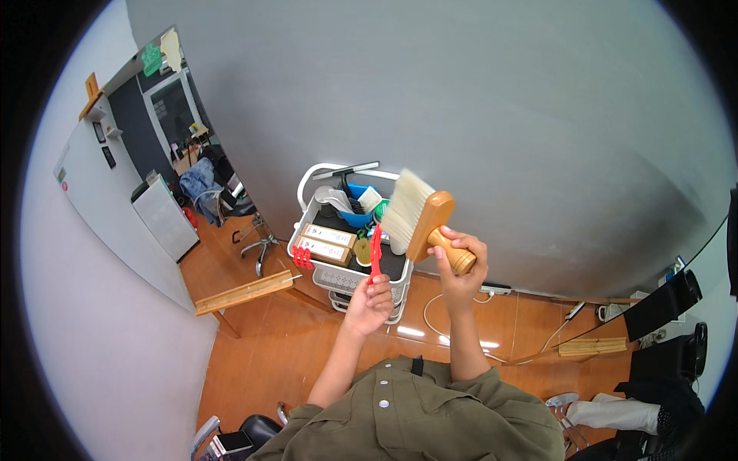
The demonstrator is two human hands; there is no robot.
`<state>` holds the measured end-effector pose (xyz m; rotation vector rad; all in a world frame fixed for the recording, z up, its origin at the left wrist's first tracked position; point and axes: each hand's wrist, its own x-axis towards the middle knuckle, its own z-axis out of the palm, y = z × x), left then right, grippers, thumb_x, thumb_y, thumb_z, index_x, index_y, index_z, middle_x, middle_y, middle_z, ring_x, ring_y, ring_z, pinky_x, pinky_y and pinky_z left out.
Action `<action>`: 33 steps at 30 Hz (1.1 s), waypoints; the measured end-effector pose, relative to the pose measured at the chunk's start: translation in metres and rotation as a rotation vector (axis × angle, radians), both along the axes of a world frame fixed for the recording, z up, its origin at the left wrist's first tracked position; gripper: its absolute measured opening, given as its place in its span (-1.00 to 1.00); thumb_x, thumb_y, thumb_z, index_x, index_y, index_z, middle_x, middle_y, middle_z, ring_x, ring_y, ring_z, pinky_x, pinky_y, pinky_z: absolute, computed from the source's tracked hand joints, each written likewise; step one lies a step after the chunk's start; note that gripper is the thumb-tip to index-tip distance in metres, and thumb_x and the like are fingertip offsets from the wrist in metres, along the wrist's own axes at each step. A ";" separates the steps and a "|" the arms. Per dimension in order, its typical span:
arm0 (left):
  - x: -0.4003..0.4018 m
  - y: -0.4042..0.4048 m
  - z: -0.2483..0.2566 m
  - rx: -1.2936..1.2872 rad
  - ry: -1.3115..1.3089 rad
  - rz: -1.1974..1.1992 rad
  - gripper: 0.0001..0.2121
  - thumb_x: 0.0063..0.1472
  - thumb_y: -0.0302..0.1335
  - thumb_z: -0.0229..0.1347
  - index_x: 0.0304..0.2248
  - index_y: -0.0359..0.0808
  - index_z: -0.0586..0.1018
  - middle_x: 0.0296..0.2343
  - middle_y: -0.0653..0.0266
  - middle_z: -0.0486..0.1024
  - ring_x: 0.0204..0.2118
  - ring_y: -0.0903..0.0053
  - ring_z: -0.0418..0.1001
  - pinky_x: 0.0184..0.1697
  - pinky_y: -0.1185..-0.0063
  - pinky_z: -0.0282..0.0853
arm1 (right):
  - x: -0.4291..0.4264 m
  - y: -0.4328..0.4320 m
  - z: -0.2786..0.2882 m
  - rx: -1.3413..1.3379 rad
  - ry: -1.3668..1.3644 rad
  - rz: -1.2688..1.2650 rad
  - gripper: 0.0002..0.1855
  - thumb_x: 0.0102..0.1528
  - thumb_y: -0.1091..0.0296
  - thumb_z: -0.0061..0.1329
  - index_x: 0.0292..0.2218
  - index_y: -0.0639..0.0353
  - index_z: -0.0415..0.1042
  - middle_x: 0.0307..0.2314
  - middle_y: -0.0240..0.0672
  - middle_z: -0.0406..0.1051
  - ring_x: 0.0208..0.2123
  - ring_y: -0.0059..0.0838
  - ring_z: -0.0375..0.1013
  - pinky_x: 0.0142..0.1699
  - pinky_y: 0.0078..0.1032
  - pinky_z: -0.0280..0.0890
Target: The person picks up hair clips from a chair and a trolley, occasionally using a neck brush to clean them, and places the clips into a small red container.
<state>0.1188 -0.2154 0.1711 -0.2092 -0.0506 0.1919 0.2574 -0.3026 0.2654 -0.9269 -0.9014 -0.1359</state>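
My right hand point(463, 262) grips the turned wooden handle of a neck duster brush point(431, 222), its pale bristles pointing up and to the left. In my left hand point(371, 302) is a thin red plastic tool point(376, 250), held upright by its lower end; its exact kind cannot be told. Both are raised in front of a white rolling cart point(304, 190). On the cart's top tray lie two cardboard boxes point(326, 243) with printed labels, a round brush point(362, 252) and a blue container point(356, 219) holding white tools. Red clips point(302, 257) hang on the tray's front left edge.
A squeegee point(346, 170) rests at the cart's back rim. A wooden ledge point(248, 293) juts below the left mirror point(167, 115). White cables point(429, 317) run over the floor at the right. A seated person's leg point(614, 414) shows lower right, a black chair point(259, 429) lower left.
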 end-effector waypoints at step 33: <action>-0.033 0.021 -0.003 0.172 0.153 0.277 -0.77 0.22 -0.33 -0.30 -0.53 -0.18 0.29 -0.78 0.60 0.12 -0.80 0.81 0.04 -0.66 0.77 0.03 | -0.021 0.005 -0.010 -0.613 -0.188 0.145 -0.79 -0.11 0.48 0.05 -0.41 0.22 0.28 -0.50 -0.23 0.43 -0.43 -0.43 0.47 -0.32 -0.56 0.32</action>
